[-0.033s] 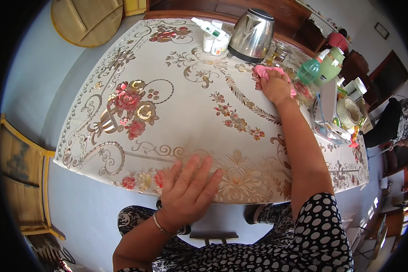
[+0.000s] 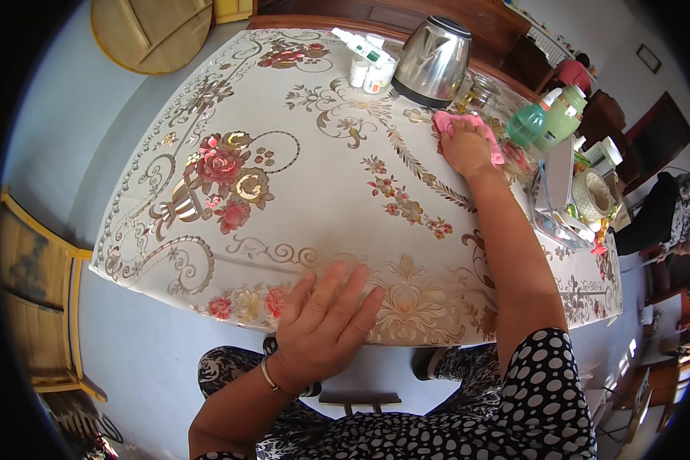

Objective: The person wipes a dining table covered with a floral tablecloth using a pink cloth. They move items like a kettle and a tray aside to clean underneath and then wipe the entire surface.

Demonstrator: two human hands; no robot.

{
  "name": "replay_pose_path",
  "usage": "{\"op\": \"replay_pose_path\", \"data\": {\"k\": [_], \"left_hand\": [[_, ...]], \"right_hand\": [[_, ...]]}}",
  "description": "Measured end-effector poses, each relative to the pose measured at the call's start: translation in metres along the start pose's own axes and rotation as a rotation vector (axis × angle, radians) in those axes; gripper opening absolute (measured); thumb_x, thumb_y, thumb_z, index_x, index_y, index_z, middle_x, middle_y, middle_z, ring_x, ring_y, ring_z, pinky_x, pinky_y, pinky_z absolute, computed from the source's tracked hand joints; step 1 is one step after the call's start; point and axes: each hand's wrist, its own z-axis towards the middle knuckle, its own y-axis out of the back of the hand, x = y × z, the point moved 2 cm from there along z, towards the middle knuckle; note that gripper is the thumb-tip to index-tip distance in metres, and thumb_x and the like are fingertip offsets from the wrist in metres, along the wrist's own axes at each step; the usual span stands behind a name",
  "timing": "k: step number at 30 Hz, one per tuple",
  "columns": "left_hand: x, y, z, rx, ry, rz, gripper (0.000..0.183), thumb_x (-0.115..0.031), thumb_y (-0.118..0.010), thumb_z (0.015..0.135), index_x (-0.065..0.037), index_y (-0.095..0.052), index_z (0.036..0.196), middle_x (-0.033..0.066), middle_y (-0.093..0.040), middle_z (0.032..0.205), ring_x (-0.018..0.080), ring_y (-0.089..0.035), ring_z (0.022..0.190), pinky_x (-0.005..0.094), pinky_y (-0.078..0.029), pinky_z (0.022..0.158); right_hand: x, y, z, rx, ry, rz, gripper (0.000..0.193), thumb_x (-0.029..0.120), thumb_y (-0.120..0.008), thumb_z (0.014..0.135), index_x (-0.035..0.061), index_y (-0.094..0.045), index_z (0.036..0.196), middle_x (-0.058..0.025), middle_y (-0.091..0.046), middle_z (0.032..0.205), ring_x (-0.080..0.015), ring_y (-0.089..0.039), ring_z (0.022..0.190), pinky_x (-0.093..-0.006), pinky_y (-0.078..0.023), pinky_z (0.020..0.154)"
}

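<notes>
Head view: it looks down on two bare hands at a worktop (image 2: pixel 314 199) with a floral cover.
Right hand (image 2: pixel 468 149): it lies over a pink cloth (image 2: pixel 477 120), the arm stretched far forward; whether the fingers also grip the folds, one cannot tell.
Left hand (image 2: pixel 322 326): it holds nothing; the palm is down with fingers spread at the near edge, probably to give the leaning body some support.
Bracelet (image 2: pixel 269 377): a thin pale band, which sits around the left wrist.
Cloth's place: on the far right part of the worktop, under the right hand, near the kettle (image 2: pixel 433 65) and the spray bottle (image 2: pixel 525 124).
Cloth's look: plain bright pink, soft and crumpled, its borders coming out around the fingers; the middle is hidden.
Far side: the steel kettle stands upright, with small white bottles (image 2: pixel 371 73) at its left and a glass jar (image 2: pixel 481 92) at its right.
Right side: the green spray bottle stands before a pale green bottle (image 2: pixel 563 119); nearer is a white round container (image 2: pixel 591 193). They are grouped toward the borders, perhaps so the arms have room.
Beyond: a yellow wooden chair (image 2: pixel 75 307) stands at the left on the floor.
</notes>
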Motion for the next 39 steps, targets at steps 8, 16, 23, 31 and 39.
{"op": "replay_pose_path", "data": {"k": [8,16,23,31,39], "left_hand": [[0.002,0.002,0.001,0.041,-0.012,-0.073,0.025,-0.023,-0.057,0.086,-0.014,-0.063,0.109,0.0093,-0.062,0.118,0.026,-0.055,0.114,0.0424,-0.04,0.096],[0.006,0.004,-0.004,0.045,0.008,-0.101,0.028,-0.022,-0.06,0.085,-0.013,-0.062,0.111,0.0106,-0.06,0.12,0.0266,-0.054,0.115,0.0415,-0.043,0.093],[0.006,0.003,0.0,-0.034,0.028,-0.103,0.031,-0.018,-0.062,0.082,-0.01,-0.062,0.111,0.0124,-0.061,0.117,0.0285,-0.055,0.112,0.0422,-0.046,0.088],[0.002,0.001,0.0,-0.064,0.043,-0.115,0.034,-0.014,-0.065,0.076,-0.008,-0.063,0.109,0.0126,-0.06,0.117,0.0307,-0.055,0.111,0.0435,-0.046,0.087],[0.0,0.003,-0.001,-0.081,0.035,-0.112,0.037,-0.015,-0.065,0.076,-0.007,-0.062,0.112,0.0127,-0.058,0.119,0.0312,-0.052,0.115,0.0438,-0.042,0.09]], "right_hand": [[0.098,-0.006,0.005,-0.13,0.378,0.053,0.051,0.038,-0.04,0.092,0.0047,-0.048,0.129,-0.0144,-0.048,0.133,-0.0325,-0.041,0.124,-0.0498,-0.032,0.102],[0.298,0.036,-0.059,-0.076,0.798,0.346,0.05,0.036,-0.042,0.093,0.0023,-0.047,0.129,-0.0146,-0.045,0.136,-0.0314,-0.036,0.128,-0.0476,-0.027,0.106],[0.29,0.039,-0.044,0.1,0.723,0.437,0.062,0.055,-0.05,0.081,0.0264,-0.044,0.136,-0.0051,-0.034,0.145,-0.0342,-0.025,0.133,-0.0526,-0.022,0.106],[0.139,0.01,-0.002,0.063,0.361,0.247,0.055,0.047,-0.04,0.088,0.0249,-0.039,0.138,0.0006,-0.031,0.147,-0.0321,-0.023,0.136,-0.0564,-0.025,0.106],[-0.005,0.031,-0.05,0.125,-0.019,0.143,0.056,0.048,-0.042,0.088,0.0243,-0.04,0.139,0.0003,-0.028,0.151,-0.0317,-0.024,0.137,-0.0561,-0.024,0.107]]}}
